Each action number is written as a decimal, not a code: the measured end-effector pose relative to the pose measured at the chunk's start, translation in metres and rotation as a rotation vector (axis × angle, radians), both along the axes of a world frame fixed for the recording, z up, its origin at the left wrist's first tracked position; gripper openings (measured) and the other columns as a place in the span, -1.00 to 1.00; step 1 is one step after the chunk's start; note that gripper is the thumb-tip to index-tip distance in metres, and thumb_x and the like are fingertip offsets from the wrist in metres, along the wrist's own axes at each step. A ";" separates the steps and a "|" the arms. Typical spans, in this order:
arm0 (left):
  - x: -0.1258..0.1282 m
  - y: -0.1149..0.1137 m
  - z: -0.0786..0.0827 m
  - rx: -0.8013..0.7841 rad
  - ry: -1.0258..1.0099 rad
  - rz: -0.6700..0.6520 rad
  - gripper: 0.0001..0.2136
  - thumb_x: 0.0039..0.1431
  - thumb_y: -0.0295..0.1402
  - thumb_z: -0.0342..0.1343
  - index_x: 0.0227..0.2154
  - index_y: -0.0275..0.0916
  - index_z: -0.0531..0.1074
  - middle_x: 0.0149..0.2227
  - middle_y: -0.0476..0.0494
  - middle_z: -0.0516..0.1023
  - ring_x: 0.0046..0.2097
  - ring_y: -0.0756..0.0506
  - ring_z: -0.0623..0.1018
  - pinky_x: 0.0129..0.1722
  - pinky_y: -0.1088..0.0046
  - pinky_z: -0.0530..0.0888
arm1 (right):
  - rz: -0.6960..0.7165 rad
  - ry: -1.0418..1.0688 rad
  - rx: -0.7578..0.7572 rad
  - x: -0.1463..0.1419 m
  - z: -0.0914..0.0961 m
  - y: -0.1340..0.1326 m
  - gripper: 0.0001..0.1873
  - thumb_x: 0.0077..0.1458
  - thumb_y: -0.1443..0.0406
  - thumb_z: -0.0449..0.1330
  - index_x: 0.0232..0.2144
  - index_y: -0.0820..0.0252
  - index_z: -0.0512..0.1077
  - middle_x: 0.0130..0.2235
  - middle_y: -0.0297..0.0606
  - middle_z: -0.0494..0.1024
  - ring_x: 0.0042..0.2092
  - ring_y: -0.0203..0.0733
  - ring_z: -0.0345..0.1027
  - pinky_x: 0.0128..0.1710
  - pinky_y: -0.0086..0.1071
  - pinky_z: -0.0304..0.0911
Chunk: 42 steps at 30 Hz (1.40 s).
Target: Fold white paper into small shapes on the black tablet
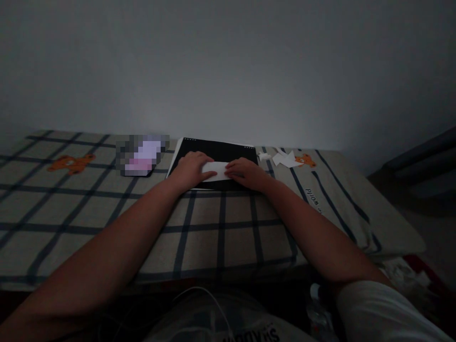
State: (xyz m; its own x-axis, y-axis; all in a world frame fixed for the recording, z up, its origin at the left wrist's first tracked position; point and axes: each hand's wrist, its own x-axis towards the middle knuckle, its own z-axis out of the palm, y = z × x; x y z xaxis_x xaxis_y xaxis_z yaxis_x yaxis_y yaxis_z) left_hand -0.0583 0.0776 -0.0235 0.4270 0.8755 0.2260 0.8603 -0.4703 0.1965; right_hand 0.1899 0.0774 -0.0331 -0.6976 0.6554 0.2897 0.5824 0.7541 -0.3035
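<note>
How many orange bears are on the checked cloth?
2: the left bear, left of the left hand, and the right bear, partly under a white paper scrap. Others may be hidden.

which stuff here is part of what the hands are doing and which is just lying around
In use:
- white paper, under the left hand and right hand
- black-topped pad beneath it

Probably just lying about:
- pixelated object, left
- white paper pieces, right
- bottle, below the table edge

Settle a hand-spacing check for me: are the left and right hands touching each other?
Apart. The head view shows bare white paper between the fingertips of the left hand and right hand.
</note>
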 end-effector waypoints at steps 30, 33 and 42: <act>-0.005 0.004 0.001 -0.011 -0.120 -0.049 -0.71 0.27 -0.26 0.12 0.01 -0.16 0.54 -0.02 -0.18 0.61 0.02 -0.26 0.49 0.03 0.18 0.39 | -0.108 0.003 0.078 0.015 -0.011 0.019 -0.41 0.25 0.18 0.23 0.28 0.24 0.38 0.20 0.05 0.45 0.21 0.11 0.27 0.26 0.06 0.17; -0.009 0.007 -0.001 -0.021 -0.148 -0.061 -0.66 0.26 -0.28 0.12 0.06 -0.16 0.54 -0.03 -0.19 0.61 0.01 -0.25 0.49 0.03 0.17 0.39 | -0.106 0.007 0.078 0.016 -0.013 0.021 -0.41 0.24 0.17 0.24 0.28 0.21 0.38 0.18 0.03 0.45 0.19 0.12 0.27 0.24 0.06 0.19; -0.010 0.005 0.001 0.059 -0.125 -0.134 -0.60 0.25 -0.35 0.02 0.12 -0.16 0.53 -0.07 -0.20 0.62 0.01 -0.26 0.50 0.07 0.10 0.36 | -0.145 0.078 0.120 0.020 -0.011 0.020 -0.42 0.16 0.28 0.29 0.23 0.10 0.43 0.06 -0.08 0.47 0.09 0.08 0.30 0.14 0.03 0.25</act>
